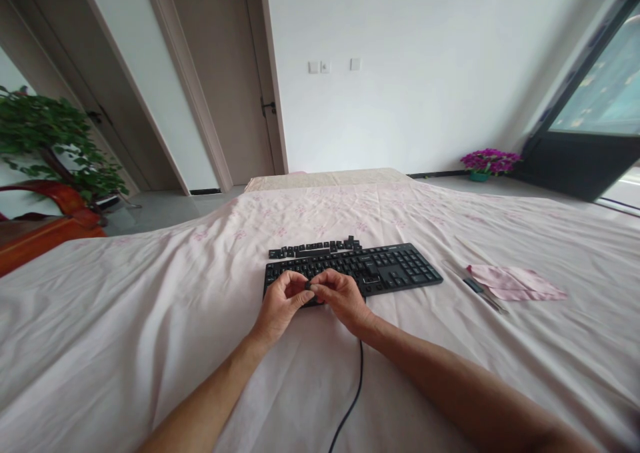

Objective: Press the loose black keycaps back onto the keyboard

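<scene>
1. Head view, nearest: a black cable (353, 400) runs across the pink bedsheet (125, 320) between the two forearms toward the keyboard.
2. Left hand (281, 304) and right hand (341, 296) meet at the near edge of the black keyboard (380, 268); fingertips of both pinch a small dark keycap (309, 285) between them, fingers curled closed around it.
3. Keyboard lies flat on the sheet, some key positions bare.
4. Just behind it, a row of loose keycaps (315, 248) lies on the sheet.
5. Right of the keyboard, well apart: a slim tool (477, 288) beside a pink cloth (515, 283).
6. Farthest: a potted plant (50, 140) at left, purple flowers (487, 162) by the wall.
</scene>
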Motion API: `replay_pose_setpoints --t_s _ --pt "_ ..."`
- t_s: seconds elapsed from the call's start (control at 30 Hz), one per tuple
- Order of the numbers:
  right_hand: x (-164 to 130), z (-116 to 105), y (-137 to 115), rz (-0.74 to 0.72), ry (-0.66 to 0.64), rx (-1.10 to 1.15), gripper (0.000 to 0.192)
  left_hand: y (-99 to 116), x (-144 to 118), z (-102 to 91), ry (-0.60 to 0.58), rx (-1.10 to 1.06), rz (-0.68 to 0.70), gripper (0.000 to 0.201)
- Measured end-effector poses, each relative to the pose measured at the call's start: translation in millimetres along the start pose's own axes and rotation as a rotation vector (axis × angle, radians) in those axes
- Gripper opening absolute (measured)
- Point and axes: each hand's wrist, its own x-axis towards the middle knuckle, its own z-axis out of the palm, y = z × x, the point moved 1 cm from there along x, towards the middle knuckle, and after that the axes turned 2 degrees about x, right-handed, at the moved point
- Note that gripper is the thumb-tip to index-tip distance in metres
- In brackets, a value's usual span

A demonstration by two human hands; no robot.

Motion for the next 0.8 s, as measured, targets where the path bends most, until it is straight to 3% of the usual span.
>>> replay_pose_setpoints --t_s 0.33,0.6,0.8 --pt "-4 3 -9 0.07 -0.089 0.048 0.037 10 -5 -2.6 0.035 0.323 0.403 0.014" --pt "-3 3 -9 0.069 -0.109 0.029 0.027 5 -5 -9.1 0.128 0.443 0.434 0.014" --pt "-3 4 -5 0.079 -0.061 0.059 0.023 3 -5 -10.4 0.121 0.469 0.421 0.018"
